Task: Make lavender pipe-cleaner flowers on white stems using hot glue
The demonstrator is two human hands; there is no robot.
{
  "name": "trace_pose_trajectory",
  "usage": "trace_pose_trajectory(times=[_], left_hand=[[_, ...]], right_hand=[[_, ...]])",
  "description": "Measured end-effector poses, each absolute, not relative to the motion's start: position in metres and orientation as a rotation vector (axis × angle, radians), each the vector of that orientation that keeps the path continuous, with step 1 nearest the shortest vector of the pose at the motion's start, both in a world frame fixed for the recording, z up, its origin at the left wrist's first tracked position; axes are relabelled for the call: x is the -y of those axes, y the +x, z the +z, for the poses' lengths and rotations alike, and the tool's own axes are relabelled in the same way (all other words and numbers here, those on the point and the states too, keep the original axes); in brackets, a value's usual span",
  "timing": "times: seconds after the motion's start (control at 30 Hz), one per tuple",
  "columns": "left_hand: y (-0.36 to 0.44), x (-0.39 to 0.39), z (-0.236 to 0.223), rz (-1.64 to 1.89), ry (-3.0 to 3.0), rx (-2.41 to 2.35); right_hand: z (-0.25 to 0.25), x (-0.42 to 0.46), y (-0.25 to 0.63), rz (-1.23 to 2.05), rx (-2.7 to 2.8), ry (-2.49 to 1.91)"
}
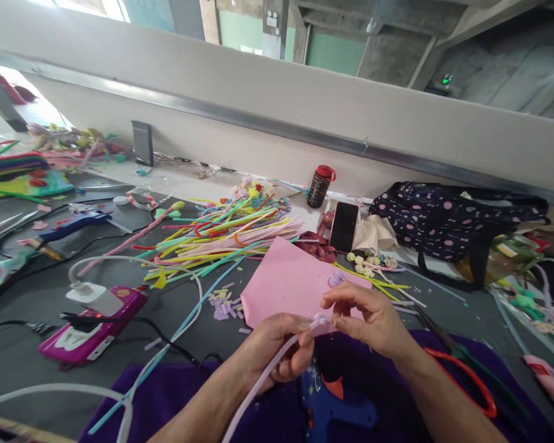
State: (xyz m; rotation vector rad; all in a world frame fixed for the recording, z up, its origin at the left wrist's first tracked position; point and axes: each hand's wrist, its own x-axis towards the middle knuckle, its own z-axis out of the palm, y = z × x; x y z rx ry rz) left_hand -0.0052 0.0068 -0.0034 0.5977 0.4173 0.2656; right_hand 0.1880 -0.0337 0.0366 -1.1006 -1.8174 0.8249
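Note:
My left hand (281, 347) pinches a lilac pipe cleaner (268, 372) between thumb and fingers. Its long tail runs down toward me, and a small curled lilac bunch (321, 319) forms its upper end. My right hand (367, 317) is curled, with its thumb and a fingertip closed at the tip of that bunch; the exact contact is partly hidden. Just beyond my hands lies a pink sheet (289, 283) with another small lilac curled piece (337, 279) on it. Below them a blue glue gun (332, 409) rests on dark purple cloth (378, 369).
Short lilac and yellow cut pieces (224, 304) lie left of the sheet, before a heap of coloured pipe cleaners (240, 231). Scissors with red handles (471, 375) lie right. A magenta power strip (92, 326) with cords, a phone (344, 226), a bottle (320, 186) and a patterned bag (452, 221) stand around.

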Motion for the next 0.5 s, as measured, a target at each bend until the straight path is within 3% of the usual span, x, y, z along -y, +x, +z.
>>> trace_pose_trajectory(times=[0.5], left_hand=[[-0.0057,-0.0066,-0.0062,0.256,0.61,-0.406]], right_hand=[[0.0309,0.0345,0.178,0.91,1.857,-1.014]])
